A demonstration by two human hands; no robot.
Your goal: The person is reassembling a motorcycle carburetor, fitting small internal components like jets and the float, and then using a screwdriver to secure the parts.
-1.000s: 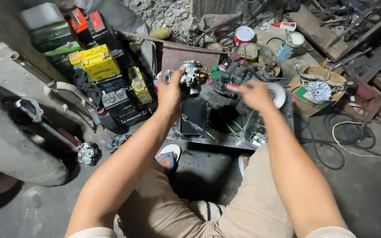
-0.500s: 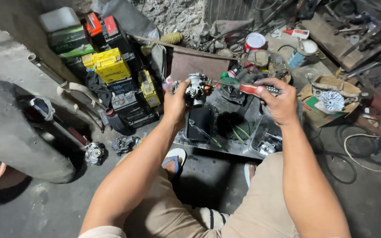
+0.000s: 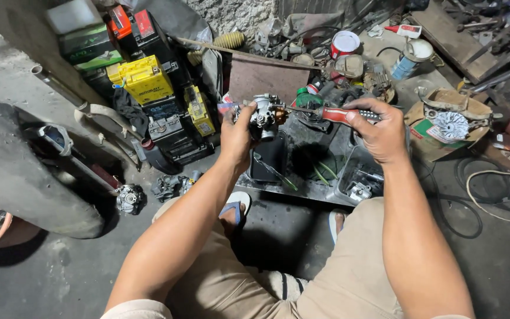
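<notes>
Grey metal carburetor [image 3: 264,115] sits gripped in the left hand [image 3: 237,133], raised above the cluttered tray [image 3: 302,189] so its side faces the red-handled screwdriver [image 3: 332,113], which the right hand [image 3: 379,133] clasps level, tip touching it.

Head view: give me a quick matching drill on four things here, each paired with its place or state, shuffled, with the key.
Things:
1. carburetor
2. screwdriver
3. yellow battery
4. sandal

Places or states:
A. on the floor at the left, among dark batteries
B. held up in the left hand
C. on the person's foot, below the tray
D. gripped in the right hand, tip toward the carburetor

Pairs: 1-B, 2-D, 3-A, 4-C
</notes>
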